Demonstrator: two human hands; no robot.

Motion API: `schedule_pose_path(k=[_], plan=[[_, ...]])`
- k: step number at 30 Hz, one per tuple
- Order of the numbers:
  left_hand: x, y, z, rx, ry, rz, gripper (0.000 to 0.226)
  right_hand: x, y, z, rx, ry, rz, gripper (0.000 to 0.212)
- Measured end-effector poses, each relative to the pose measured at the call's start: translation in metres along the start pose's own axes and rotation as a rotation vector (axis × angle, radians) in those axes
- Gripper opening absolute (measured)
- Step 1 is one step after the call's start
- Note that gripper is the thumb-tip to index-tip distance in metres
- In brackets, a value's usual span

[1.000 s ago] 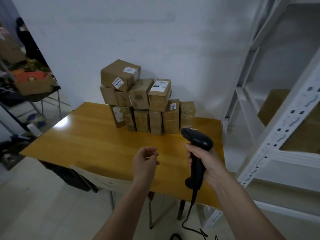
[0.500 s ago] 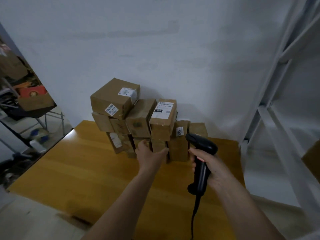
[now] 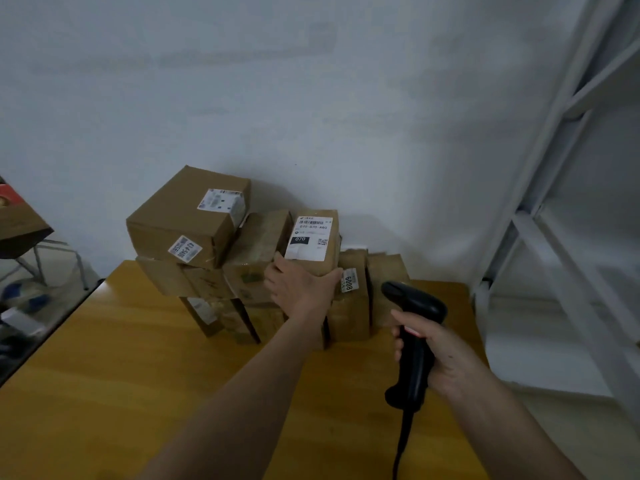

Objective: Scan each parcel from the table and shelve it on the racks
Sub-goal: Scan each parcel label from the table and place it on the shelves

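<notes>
Picking step: left hand (image 3: 302, 289) clasped front of labelled parcel (image 3: 313, 242) atop stack; right hand (image 3: 437, 351) gripped scanner (image 3: 414, 332). Next, likely: lift clear without toppling neighbours, aim scanner at barcode.

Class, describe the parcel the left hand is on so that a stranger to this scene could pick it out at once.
Start at the wooden table and find the stack of brown parcels against the wall. In its upper row, the parcel under the left hand sits right of the big box. Only it bears a large white label with a black "070" block.
</notes>
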State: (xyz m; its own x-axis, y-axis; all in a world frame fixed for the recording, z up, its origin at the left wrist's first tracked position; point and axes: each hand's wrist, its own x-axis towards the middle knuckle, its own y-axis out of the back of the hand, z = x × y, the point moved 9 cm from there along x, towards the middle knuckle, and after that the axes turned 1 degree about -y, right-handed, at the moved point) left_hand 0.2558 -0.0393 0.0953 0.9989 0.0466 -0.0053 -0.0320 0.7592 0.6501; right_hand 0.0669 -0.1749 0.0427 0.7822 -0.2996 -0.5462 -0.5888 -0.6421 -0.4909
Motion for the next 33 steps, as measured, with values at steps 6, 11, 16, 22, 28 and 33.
schedule_pose_path(k=[6,11,16,22,28,33], plan=[[0.005,0.001,-0.006,-0.002,0.021,-0.086,0.106,0.001,0.0,-0.006,0.026,0.077,0.087,0.035],[-0.024,0.009,-0.011,-0.24,-0.117,-0.169,0.105,-0.001,-0.027,-0.021,-0.025,0.247,0.114,0.047],[-0.049,0.009,-0.021,-0.265,-0.144,-0.333,0.107,-0.01,-0.056,-0.035,-0.079,0.365,0.093,0.047],[-0.055,0.02,-0.019,-0.331,-0.197,-0.459,0.108,-0.021,-0.066,-0.035,-0.093,0.414,0.034,0.051],[-0.066,0.019,-0.008,-0.6,-0.121,-0.751,0.061,-0.03,-0.066,-0.036,-0.158,0.426,-0.036,0.053],[-0.055,0.022,-0.018,-0.657,-0.039,-0.826,0.049,-0.038,-0.069,-0.031,-0.245,0.465,-0.023,0.06]])
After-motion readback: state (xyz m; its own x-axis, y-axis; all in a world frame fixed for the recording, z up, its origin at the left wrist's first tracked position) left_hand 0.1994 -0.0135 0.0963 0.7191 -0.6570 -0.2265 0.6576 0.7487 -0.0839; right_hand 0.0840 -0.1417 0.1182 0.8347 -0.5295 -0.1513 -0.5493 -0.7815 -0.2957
